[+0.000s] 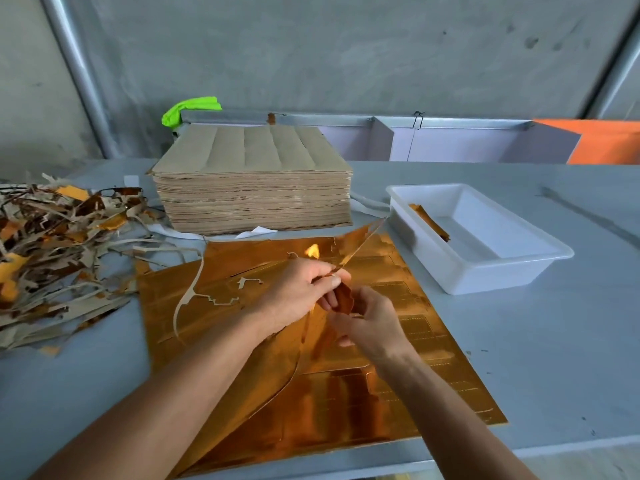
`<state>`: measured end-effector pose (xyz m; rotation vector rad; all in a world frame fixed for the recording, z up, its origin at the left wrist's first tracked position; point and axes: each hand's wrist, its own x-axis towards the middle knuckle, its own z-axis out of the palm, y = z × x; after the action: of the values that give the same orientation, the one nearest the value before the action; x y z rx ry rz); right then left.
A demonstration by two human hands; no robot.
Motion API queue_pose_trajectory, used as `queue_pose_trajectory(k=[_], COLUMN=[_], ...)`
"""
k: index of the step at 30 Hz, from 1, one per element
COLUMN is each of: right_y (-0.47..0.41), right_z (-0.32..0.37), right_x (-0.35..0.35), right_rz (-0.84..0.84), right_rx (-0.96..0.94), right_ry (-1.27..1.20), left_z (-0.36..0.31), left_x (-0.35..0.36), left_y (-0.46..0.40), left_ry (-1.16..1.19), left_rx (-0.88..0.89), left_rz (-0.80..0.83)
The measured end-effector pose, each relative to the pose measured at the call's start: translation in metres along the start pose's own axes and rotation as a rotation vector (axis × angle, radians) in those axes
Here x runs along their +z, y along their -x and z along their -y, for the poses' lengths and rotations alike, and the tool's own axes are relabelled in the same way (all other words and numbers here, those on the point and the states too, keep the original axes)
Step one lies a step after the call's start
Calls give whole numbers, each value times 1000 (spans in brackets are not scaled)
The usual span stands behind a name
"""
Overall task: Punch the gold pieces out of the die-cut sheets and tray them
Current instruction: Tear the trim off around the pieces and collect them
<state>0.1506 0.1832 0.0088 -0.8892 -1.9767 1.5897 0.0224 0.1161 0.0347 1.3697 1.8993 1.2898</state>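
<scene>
Gold die-cut sheets (346, 403) lie stacked in front of me on the grey table. The top sheet is lifted and curled up from the stack. My left hand (298, 292) pinches this lifted sheet near its torn upper edge. My right hand (370, 323) holds a small gold piece (343, 299) right beside the left fingers. A white plastic tray (485, 268) stands to the right with a few gold pieces (429, 221) lying along its left inner side.
A thick stack of brown-backed sheets (252, 188) stands behind the gold sheets. A heap of torn scrap strips (59, 254) covers the table's left side. A green cloth (190, 109) and an orange panel (606, 140) sit at the back by the wall.
</scene>
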Motion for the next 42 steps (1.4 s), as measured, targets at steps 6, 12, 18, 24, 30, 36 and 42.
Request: queue_pose_trajectory(k=[6, 12, 18, 24, 30, 36, 42], right_y=[0, 7, 2, -5, -12, -17, -43], right_z=[-19, -32, -28, -34, -44, -25, 19], right_x=[3, -9, -11, -31, -85, -91, -64], right_rz=[-185, -325, -471, -673, -1004, -1033, -542], right_rx=[214, 339, 184, 228, 252, -67, -195], right_ry=[-97, -463, -392, -380, -302, 225, 706], left_z=[14, 36, 49, 50, 68, 40, 0], left_x=[-12, -32, -25, -11, -9, -5, 15], left_y=[-1, -7, -3, -5, -2, -10, -28], left_ry=[478, 413, -201, -462, -419, -101, 197], left_rx=[-315, -408, -284, -200, -355, -186, -201], left_rz=[-501, -654, -437, -194, -83, -246, -192])
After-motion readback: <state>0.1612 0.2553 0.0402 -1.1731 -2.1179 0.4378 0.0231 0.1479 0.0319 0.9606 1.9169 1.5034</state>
